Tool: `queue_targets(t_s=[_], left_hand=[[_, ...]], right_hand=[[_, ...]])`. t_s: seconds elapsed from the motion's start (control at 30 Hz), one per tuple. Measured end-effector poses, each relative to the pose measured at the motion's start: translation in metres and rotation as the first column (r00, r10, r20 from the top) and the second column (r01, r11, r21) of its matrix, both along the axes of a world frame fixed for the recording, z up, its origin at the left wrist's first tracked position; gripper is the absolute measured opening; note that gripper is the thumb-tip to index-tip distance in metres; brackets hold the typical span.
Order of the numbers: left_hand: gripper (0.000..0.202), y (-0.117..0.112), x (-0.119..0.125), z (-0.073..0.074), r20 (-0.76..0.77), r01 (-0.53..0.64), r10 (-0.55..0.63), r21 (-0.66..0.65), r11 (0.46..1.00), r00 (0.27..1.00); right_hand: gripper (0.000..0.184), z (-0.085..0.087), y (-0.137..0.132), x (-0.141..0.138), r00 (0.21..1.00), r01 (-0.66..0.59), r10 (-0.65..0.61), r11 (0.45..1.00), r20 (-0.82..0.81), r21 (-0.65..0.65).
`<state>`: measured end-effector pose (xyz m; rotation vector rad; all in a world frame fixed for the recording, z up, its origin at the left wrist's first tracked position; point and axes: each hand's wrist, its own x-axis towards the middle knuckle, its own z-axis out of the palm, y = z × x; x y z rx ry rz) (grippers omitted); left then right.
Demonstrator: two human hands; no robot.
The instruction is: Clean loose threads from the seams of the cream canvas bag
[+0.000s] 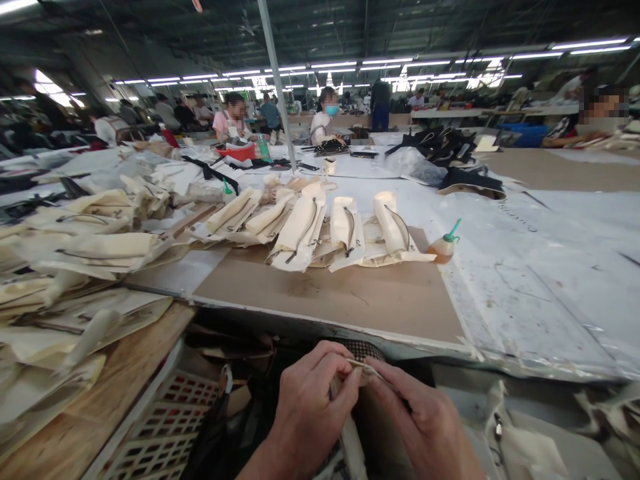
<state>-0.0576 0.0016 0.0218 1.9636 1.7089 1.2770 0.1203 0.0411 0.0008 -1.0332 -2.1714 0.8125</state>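
Head view: left hand, right hand together, pinching cream fabric edge.

Both hands low at bottom centre of view, backs up, close together. Left hand curled inward, its fingers bent and pinching toward the right hand, which angles in from the lower right with fingers extended and tips nearly meeting the left's. Wrists angled apart, forearms running out of frame below.
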Motion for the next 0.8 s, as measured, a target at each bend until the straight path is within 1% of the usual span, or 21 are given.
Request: queue_targets(t_s=[0.13,0.23,0.3,0.37,0.47,0.53,0.63,0.7,0.8], left_hand=[[0.015,0.0,-0.001,-0.005,-0.034,0.014,-0.011,0.083,0.996,0.999],[0.014,0.0,-0.005,-0.006,-0.076,0.069,-0.059,0.137,0.988,0.995],[0.013,-0.001,-0.007,-0.005,-0.092,0.107,-0.094,0.151,0.983,0.991],[0.012,-0.002,-0.009,-0.005,-0.094,0.124,-0.112,0.145,0.982,0.989],[0.012,-0.004,-0.01,-0.005,-0.068,0.127,-0.119,0.117,0.985,0.991],[0.012,-0.004,-0.009,-0.006,-0.04,0.115,-0.111,0.096,0.989,0.993],[0.013,-0.005,-0.006,-0.006,-0.01,0.089,-0.088,0.066,0.994,0.996],[0.013,-0.004,-0.004,-0.005,0.003,0.078,-0.079,0.054,0.995,0.997],[0.013,-0.003,-0.002,-0.003,0.011,0.066,-0.067,0.05,0.997,0.998]], right_hand=[[0.025,0.006,0.0,-0.005,1.0,0.023,-0.022,0.998,-0.009,0.059],[0.023,0.013,0.0,-0.009,1.0,0.012,-0.014,0.992,0.014,0.122],[0.024,0.014,0.001,-0.01,1.0,0.02,-0.024,0.985,0.02,0.174],[0.024,0.011,0.002,-0.009,0.999,0.026,-0.032,0.977,0.026,0.211],[0.024,0.004,0.002,-0.004,0.998,-0.009,-0.007,0.973,0.067,0.232],[0.026,0.002,0.001,-0.002,0.996,-0.023,0.001,0.967,0.085,0.253],[0.031,0.002,0.001,0.0,0.998,-0.006,-0.014,0.959,0.069,0.284],[0.032,0.005,0.0,-0.001,0.998,0.004,-0.02,0.964,0.055,0.265],[0.025,0.01,-0.001,-0.003,0.999,-0.001,-0.009,0.98,0.05,0.198]])
